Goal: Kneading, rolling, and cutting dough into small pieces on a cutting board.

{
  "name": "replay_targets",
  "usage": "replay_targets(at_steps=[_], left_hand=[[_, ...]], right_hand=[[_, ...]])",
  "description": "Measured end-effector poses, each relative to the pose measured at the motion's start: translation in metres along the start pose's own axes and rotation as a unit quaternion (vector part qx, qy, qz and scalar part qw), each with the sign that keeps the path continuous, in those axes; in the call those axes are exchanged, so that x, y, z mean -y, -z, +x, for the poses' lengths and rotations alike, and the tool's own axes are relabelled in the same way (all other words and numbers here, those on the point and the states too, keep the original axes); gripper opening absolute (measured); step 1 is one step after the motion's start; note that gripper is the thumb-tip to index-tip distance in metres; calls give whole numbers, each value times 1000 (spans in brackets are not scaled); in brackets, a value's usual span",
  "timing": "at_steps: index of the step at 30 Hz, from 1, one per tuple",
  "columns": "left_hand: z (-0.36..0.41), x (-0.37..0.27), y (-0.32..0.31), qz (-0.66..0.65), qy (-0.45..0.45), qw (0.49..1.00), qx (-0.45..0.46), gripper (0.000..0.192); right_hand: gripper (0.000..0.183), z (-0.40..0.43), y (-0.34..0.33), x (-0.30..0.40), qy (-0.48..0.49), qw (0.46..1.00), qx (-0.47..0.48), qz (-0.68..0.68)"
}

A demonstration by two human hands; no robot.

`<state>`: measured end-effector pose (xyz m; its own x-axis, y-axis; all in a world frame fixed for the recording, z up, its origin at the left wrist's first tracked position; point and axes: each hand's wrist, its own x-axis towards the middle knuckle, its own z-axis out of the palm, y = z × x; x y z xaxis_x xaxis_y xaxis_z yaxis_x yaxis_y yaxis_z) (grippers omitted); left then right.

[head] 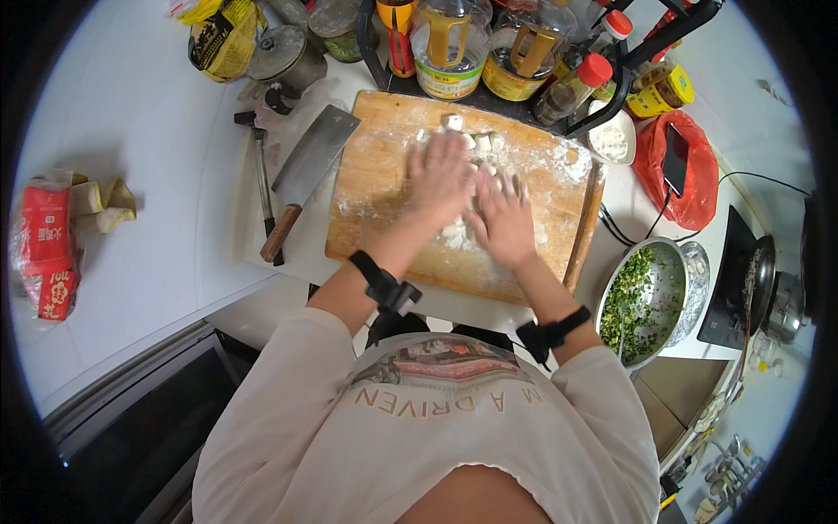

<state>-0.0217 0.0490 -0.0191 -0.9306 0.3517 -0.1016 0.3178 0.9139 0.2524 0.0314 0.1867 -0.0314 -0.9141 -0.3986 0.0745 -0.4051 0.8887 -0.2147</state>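
My left hand [440, 173], blurred, lies palm down over a floured wooden cutting board [373, 183], fingers extended. Lower and to its right, my right hand [504, 219] is also palm down with its fingers spread. Small white dough pieces [483, 142] sit just beyond the fingertips, and some show between the two hands. Whatever is under the palms is hidden. Loose flour [458, 236] and dough bits lie by my right wrist. A wooden rolling pin [584, 226] runs along the board's right edge.
Left of the board lie a cleaver [317, 157] and a black-ended metal rod [263, 183]. A rack [625, 85] of bottles stands behind. To the right are a flour bowl [612, 141], a red plastic bag [700, 196] under a cabled phone [675, 160], and a steel bowl [674, 295] of chopped greens.
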Motion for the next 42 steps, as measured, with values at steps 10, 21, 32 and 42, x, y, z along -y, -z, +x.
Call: replay_targets(at_steps=[10,21,32,42], left_hand=[[7,53,2,1,85,988,-128,55],[-31,18,-13,138,-184,973,-1,54],[14,-13,-4,39,-95,995,19,50],[10,44,8,26,26,999,2,54]], right_hand=[[47,35,20,-53,-209,939,-203,185],[45,-19,25,-39,-22,990,-10,138],[52,-7,11,-7,-128,987,-15,100],[52,-14,11,-19,-249,942,-145,175]])
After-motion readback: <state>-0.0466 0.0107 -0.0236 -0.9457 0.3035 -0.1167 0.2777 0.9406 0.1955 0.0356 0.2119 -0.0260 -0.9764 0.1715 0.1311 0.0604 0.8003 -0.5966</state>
